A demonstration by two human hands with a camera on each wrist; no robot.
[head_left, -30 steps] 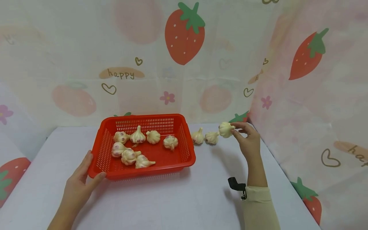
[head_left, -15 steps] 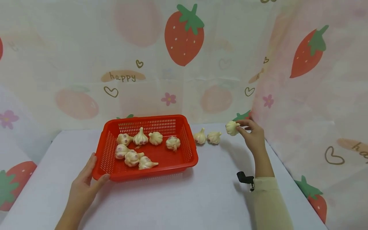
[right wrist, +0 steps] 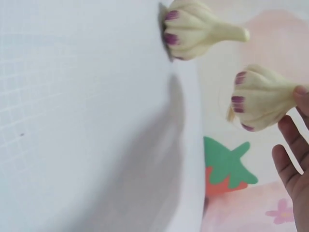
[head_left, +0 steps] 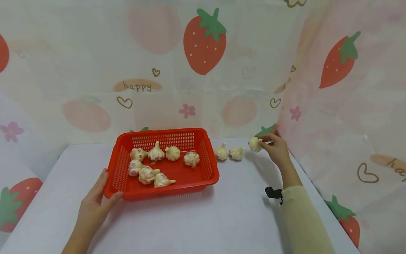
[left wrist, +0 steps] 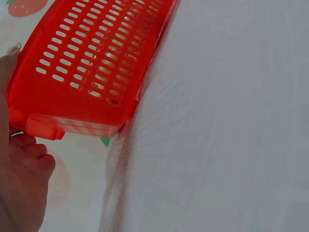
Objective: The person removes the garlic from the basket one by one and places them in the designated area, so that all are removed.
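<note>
A red plastic basket (head_left: 163, 195) with slotted walls stands on the table and holds several garlic bulbs, clustered mostly on its left side. My left hand (head_left: 92, 208) grips the basket's near left corner, thumb at the rim; in the left wrist view its fingers curl under the rim. Beyond the basket's right side, my right hand (head_left: 276, 150) pinches a garlic bulb (head_left: 254, 144) by its stem. The right wrist view shows this held bulb (right wrist: 260, 99) raised off the table, roots toward the tabletop. Two more garlic bulbs, one upright (head_left: 221, 152) and one tilted (head_left: 236, 153), sit between the basket and this hand.
A white-covered table (head_left: 203, 225) lies beneath everything. Strawberry-printed cloth walls (head_left: 203, 98) rise behind it and along the right edge. A black wrist mount (head_left: 273, 193) sticks out from the right sleeve.
My right hand has shifted right with the garlic bulb, away from the tilted bulb, then lowered it slightly. My left hand keeps its grip on the basket. The head view has moved a little.
</note>
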